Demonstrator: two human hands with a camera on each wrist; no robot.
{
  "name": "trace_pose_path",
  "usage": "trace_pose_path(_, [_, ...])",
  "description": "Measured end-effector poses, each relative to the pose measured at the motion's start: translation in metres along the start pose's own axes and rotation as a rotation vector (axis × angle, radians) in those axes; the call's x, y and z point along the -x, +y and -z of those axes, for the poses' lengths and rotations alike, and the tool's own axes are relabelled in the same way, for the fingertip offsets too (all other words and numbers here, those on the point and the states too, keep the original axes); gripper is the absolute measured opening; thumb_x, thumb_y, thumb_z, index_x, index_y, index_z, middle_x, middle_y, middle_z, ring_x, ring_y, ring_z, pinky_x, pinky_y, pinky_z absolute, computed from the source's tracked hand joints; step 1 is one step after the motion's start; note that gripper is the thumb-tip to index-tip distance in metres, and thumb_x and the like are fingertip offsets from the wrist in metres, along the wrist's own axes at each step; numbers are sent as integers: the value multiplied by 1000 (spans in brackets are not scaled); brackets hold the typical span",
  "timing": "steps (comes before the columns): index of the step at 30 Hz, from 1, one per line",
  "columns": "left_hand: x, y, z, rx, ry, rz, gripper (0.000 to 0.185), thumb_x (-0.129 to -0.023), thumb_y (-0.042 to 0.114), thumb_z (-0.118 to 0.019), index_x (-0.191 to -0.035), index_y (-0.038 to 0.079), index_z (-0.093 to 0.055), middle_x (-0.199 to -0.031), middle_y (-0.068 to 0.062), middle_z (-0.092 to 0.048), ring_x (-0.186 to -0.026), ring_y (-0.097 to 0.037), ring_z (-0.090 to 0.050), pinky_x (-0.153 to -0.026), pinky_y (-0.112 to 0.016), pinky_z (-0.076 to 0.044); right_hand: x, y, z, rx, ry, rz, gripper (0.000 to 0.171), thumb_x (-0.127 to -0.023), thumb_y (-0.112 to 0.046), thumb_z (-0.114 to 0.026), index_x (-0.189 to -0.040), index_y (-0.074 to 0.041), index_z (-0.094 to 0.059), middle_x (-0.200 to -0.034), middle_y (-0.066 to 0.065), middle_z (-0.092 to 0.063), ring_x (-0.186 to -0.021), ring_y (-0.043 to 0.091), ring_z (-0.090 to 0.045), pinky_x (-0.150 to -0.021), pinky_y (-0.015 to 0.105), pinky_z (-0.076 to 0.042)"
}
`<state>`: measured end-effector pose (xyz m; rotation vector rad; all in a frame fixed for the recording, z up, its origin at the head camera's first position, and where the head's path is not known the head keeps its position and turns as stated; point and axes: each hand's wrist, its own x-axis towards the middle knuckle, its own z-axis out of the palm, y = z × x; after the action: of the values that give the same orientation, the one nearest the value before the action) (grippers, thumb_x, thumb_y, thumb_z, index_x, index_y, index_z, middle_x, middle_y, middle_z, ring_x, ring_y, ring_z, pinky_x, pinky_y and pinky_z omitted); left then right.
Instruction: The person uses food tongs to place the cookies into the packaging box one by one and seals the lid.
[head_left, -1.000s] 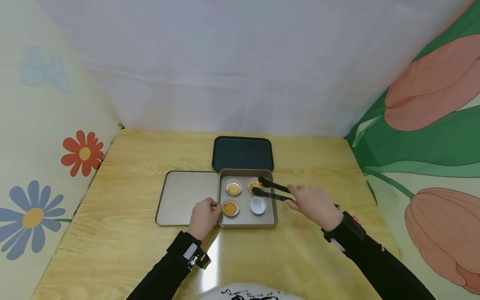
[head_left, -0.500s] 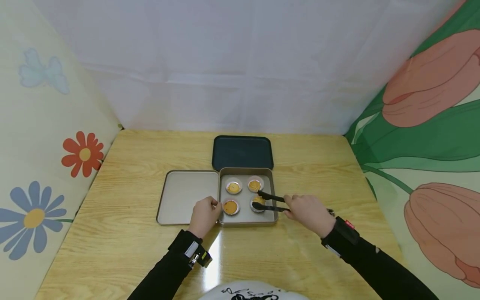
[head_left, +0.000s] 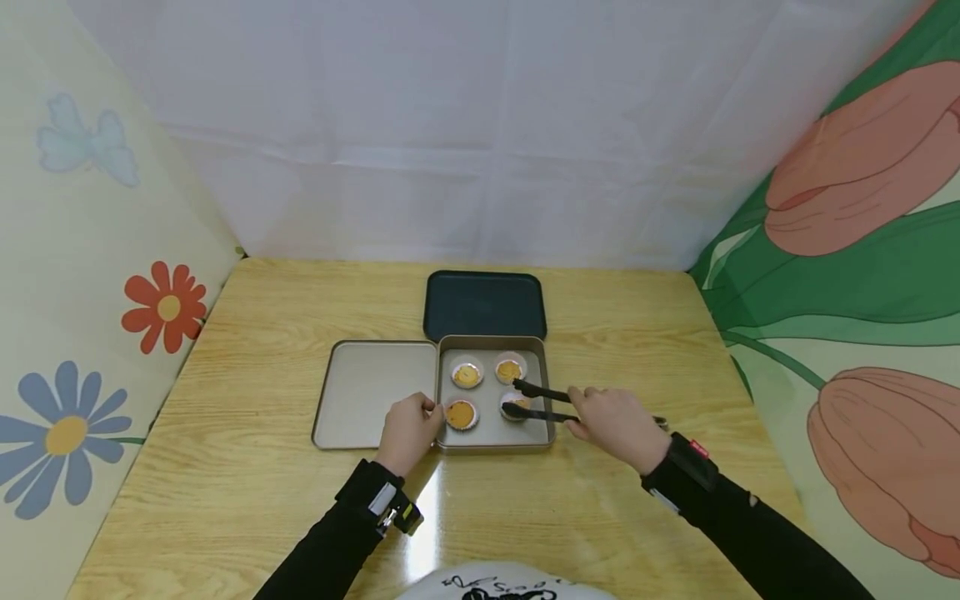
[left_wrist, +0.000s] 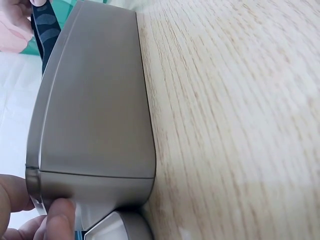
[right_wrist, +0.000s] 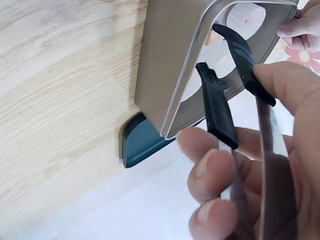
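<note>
My right hand grips black-tipped metal tongs, seen close in the right wrist view as tongs with parted tips. The tips reach over the near right white paper cup, where a yellow-orange cake shows partly behind them. Three other small round cakes in cups sit in the square metal baking tin: far left cake, far right cake and near left cake. At the tin's near left corner, my left hand pinches the rim, as the tin in the left wrist view confirms.
A flat silver tray lies against the tin's left side. Behind the tin is a dark green tray. All stand on a wood-grain table, with a white cloth behind it.
The tongs have come toward me from the far right cup to the near right one. That cup looked bare a second ago and now holds a cake. My left hand has stayed still.
</note>
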<state>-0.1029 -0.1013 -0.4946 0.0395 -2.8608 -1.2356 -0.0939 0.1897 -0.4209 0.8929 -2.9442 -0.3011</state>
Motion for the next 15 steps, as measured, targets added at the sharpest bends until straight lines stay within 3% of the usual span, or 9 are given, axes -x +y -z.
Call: trace_pose_path(15, [0, 1, 1, 4, -13, 20, 16, -82, 14, -61, -77, -1, -62, -60, -3, -54, -50, -13, -48, -46, -26, -38, -4, 2, 8, -31, -47, 22, 28, -79, -36, -68, -88, -10, -61, -62, 0, -50, -45, 8, -40, -41, 23, -35])
